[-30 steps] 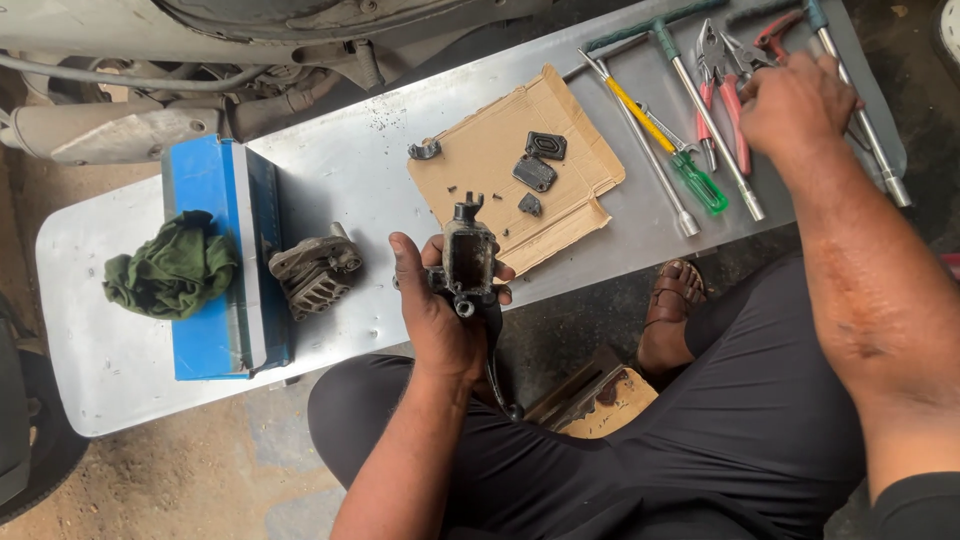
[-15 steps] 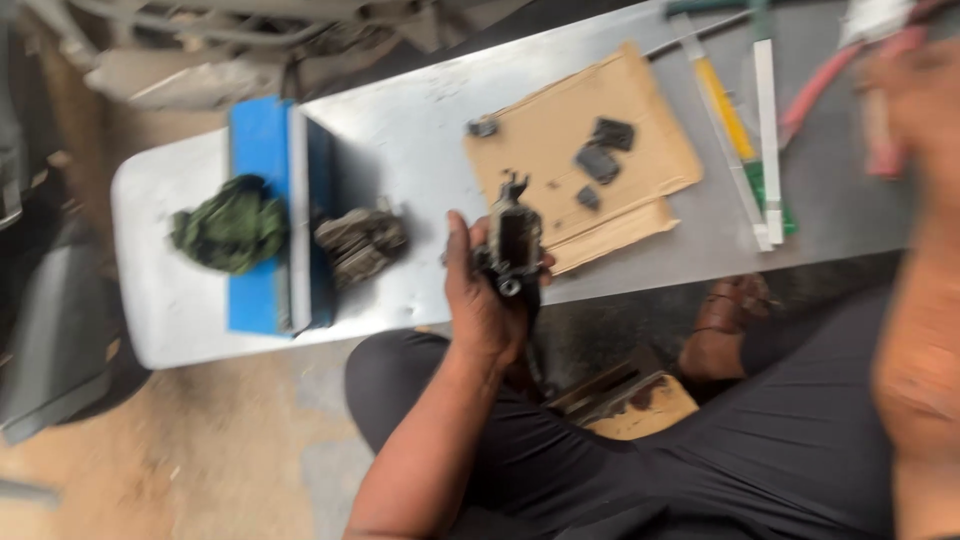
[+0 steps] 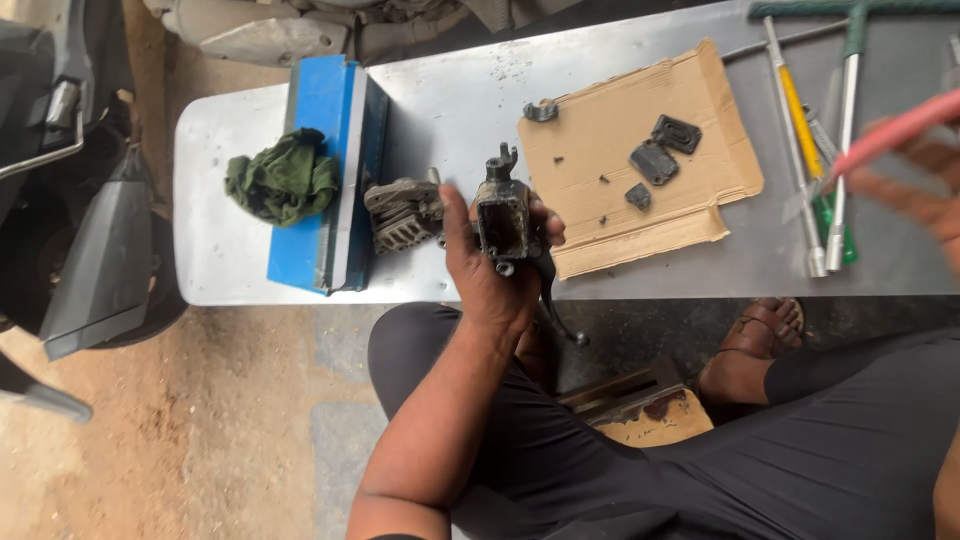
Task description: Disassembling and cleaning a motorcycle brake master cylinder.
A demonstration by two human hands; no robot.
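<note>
Left hand [image 3: 492, 262] grips open brake cylinder [image 3: 503, 215] — could tip, spill | right hand [image 3: 915, 185] blurred, grasps red-handled tool [image 3: 893, 132] — may slip.

Left hand [image 3: 490, 270] bare, forearm bare, no sleeve in view. Right hand [image 3: 925, 195] bare, blurred. Black trousers [image 3: 800, 460]. Brown strap sandal [image 3: 760, 335] on foot.

On the table [image 3: 230, 260] a rag [image 3: 282, 183] lies on a box [image 3: 340, 110]; right of it, small parts [image 3: 655, 160] sit on cardboard [image 3: 610, 215].
</note>
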